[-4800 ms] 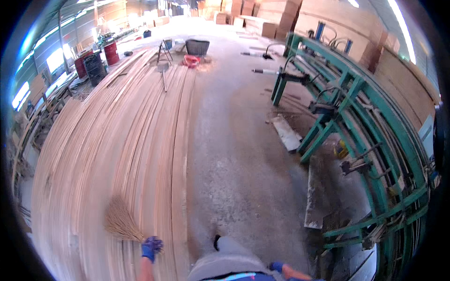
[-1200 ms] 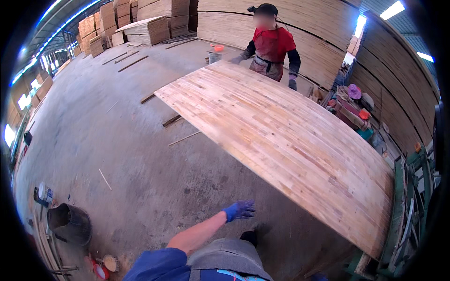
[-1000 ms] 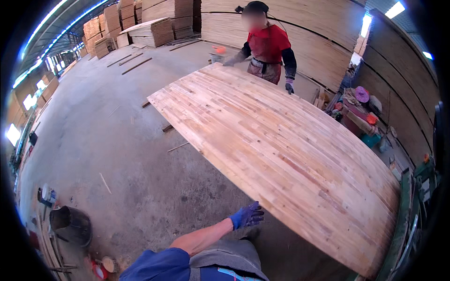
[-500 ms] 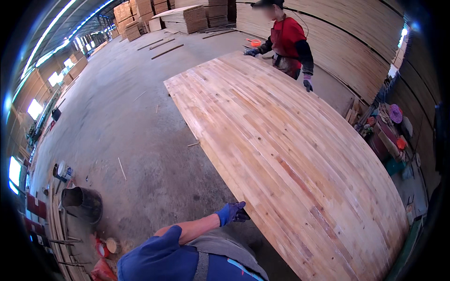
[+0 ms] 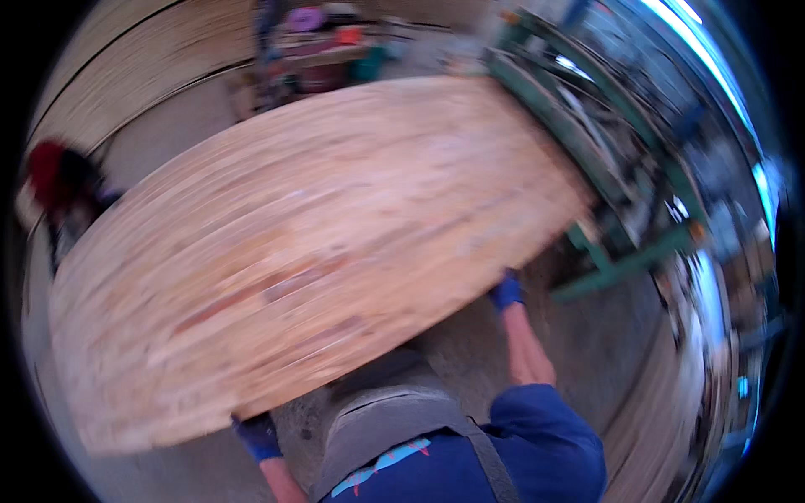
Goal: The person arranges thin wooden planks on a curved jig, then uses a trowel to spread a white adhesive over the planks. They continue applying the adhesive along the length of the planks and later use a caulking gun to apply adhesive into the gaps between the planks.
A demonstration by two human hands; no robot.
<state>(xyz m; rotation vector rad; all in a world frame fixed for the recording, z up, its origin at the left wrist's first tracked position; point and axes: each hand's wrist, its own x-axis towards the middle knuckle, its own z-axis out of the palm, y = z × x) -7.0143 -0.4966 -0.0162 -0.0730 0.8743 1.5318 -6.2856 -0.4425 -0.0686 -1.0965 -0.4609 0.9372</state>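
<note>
A large wooden panel (image 5: pixel 335 235), made of many glued strips in pale and reddish brown, spans the view in front of me, blurred by motion. My left hand (image 5: pixel 258 434), in a blue and dark glove, is closed at the panel's near edge on the left. Farther right along that same edge, my right hand (image 5: pixel 506 291), in a blue glove, grips the board. The board partly hides the fingers of both hands. A co-worker in red and dark clothing (image 5: pixel 60 180) stands by the far left side of the panel, too smeared to show the hands.
The panel's right end lies beside a green metal frame machine (image 5: pixel 620 159). Behind the far edge are a stand with assorted items (image 5: pixel 323 67) and tall stacks of boards (image 5: pixel 151 63). Long strips (image 5: pixel 658 419) lie on the floor at the lower right.
My view has swung to the right, bringing the green machine and my right hand into sight. The co-worker now appears at the far left. My left hand stays at the panel's near edge.
</note>
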